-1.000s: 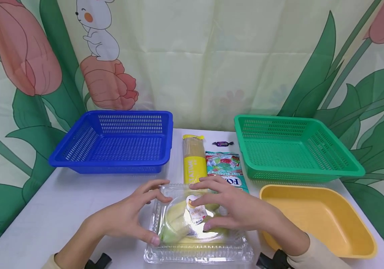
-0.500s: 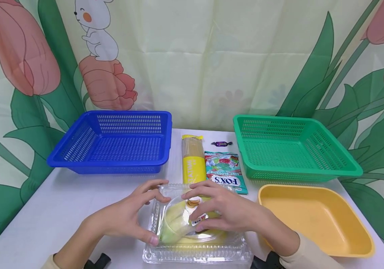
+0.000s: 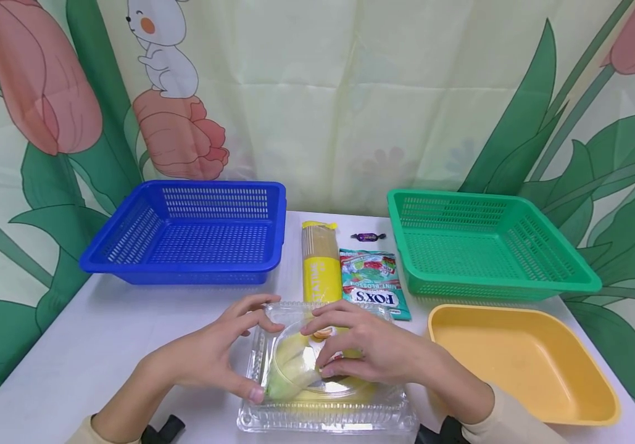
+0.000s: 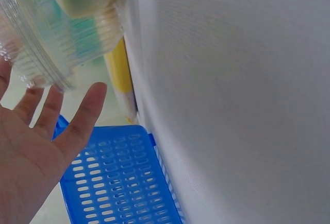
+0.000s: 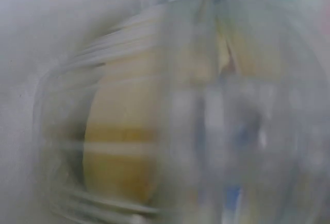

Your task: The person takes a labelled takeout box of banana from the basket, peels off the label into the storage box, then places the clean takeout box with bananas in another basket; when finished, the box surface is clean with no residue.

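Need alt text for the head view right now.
Left hand spread at the left side of a clear plastic box of yellow-green produce; right hand bent over its top, partly covering a label. Beyond lie a yellow-banded packet, a Fox's bag and a purple-wrapped candy. A blue basket sits left, a green basket and yellow tub right.

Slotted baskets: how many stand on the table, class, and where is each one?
2: the blue basket at back left and the green basket at back right, both beyond the clear container. The yellow tub shows no slots.

container (image 3: pixel 328 422) before packet (image 3: pixel 321 271) and pouch (image 3: pixel 371 274); candy (image 3: pixel 369 237) behind pouch; tray (image 3: pixel 522 364) right of container.
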### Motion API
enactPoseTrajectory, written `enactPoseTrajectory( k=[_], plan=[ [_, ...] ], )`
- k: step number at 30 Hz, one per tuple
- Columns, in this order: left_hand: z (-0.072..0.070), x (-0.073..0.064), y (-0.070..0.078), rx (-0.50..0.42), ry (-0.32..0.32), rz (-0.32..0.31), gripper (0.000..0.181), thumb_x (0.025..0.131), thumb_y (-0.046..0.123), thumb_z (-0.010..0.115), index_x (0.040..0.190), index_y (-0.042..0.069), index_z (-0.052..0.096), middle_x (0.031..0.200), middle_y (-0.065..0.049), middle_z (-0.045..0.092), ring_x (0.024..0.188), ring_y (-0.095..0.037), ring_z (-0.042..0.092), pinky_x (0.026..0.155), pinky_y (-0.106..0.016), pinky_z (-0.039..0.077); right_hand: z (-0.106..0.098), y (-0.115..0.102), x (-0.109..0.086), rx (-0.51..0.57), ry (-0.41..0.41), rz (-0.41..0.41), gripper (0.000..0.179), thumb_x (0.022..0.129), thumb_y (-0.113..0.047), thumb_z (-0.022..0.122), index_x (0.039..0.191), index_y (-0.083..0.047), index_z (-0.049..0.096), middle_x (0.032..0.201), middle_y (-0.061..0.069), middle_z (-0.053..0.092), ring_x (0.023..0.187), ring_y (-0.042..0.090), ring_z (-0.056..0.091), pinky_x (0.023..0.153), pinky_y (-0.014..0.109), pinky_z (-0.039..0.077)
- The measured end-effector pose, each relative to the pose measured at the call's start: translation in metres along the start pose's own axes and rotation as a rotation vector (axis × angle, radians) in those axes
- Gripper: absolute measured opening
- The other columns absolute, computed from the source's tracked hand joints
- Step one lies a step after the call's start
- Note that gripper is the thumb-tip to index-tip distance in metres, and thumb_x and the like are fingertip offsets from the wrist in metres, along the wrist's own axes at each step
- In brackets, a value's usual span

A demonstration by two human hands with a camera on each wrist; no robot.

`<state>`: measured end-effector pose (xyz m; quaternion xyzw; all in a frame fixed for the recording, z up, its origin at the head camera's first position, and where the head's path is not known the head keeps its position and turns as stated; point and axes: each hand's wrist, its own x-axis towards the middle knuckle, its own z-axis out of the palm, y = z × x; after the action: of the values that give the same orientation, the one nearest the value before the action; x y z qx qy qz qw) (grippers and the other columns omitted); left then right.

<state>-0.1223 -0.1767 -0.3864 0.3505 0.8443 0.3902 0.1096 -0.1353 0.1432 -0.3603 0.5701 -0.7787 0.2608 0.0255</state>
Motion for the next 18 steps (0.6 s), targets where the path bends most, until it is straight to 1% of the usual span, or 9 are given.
enactPoseTrajectory(
  k=[2, 5, 7, 11, 12, 18],
  plan=[
    [0.000, 0.000, 0.000, 0.000, -0.001, -0.001, 0.072, 0.070, 0.052, 0.092, 0.131, 0.033, 0.059, 0.165, 0.007, 0.022, 0.150, -0.037, 0.024, 0.102, -0.068, 0.041, -0.001, 0.000, -0.001, -0.012, -0.004, 0.000, 0.004, 0.095, -0.028, 0.076, 0.098, -0.027, 0.077, 0.134, -0.003, 0.065, 0.134, 0.025, 0.053, 0.112, 0.045, 0.045],
    [0.000, 0.000, -0.001, -0.001, -0.002, -0.004, 0.071, 0.070, 0.052, 0.092, 0.131, 0.036, 0.059, 0.165, 0.007, 0.022, 0.150, -0.036, 0.024, 0.103, -0.068, 0.041, -0.002, 0.001, -0.003, -0.027, -0.007, 0.013, 0.004, 0.095, -0.029, 0.076, 0.098, -0.027, 0.076, 0.133, -0.004, 0.066, 0.134, 0.025, 0.053, 0.112, 0.047, 0.045],
    [0.000, 0.000, -0.001, -0.001, -0.002, -0.004, 0.071, 0.070, 0.052, 0.092, 0.131, 0.038, 0.058, 0.165, 0.007, 0.022, 0.150, -0.036, 0.024, 0.103, -0.068, 0.041, -0.003, 0.002, -0.006, -0.030, -0.006, 0.021, 0.004, 0.095, -0.030, 0.075, 0.098, -0.027, 0.075, 0.133, -0.005, 0.065, 0.134, 0.025, 0.053, 0.112, 0.050, 0.043],
    [0.000, 0.000, -0.001, -0.004, -0.002, -0.004, 0.070, 0.070, 0.052, 0.092, 0.130, 0.038, 0.058, 0.165, 0.007, 0.022, 0.150, -0.036, 0.024, 0.103, -0.068, 0.041, -0.005, 0.004, -0.010, -0.001, -0.002, 0.044, 0.005, 0.095, -0.030, 0.075, 0.100, -0.027, 0.075, 0.133, -0.007, 0.064, 0.134, 0.024, 0.053, 0.114, 0.051, 0.040],
    [0.000, 0.000, -0.001, -0.003, -0.002, -0.004, 0.070, 0.070, 0.053, 0.091, 0.130, 0.038, 0.058, 0.165, 0.007, 0.022, 0.150, -0.036, 0.024, 0.102, -0.068, 0.041, -0.006, 0.005, -0.011, 0.003, 0.000, 0.039, 0.006, 0.095, -0.029, 0.075, 0.100, -0.027, 0.075, 0.133, -0.007, 0.064, 0.134, 0.023, 0.053, 0.114, 0.052, 0.040],
    [0.000, 0.000, -0.001, -0.009, -0.003, -0.011, 0.070, 0.070, 0.052, 0.091, 0.131, 0.037, 0.059, 0.165, 0.008, 0.022, 0.150, -0.035, 0.024, 0.102, -0.068, 0.041, -0.006, 0.007, -0.014, 0.022, 0.009, 0.022, 0.004, 0.096, -0.025, 0.074, 0.101, -0.025, 0.075, 0.132, -0.006, 0.064, 0.132, 0.018, 0.053, 0.114, 0.044, 0.041]
  ],
)
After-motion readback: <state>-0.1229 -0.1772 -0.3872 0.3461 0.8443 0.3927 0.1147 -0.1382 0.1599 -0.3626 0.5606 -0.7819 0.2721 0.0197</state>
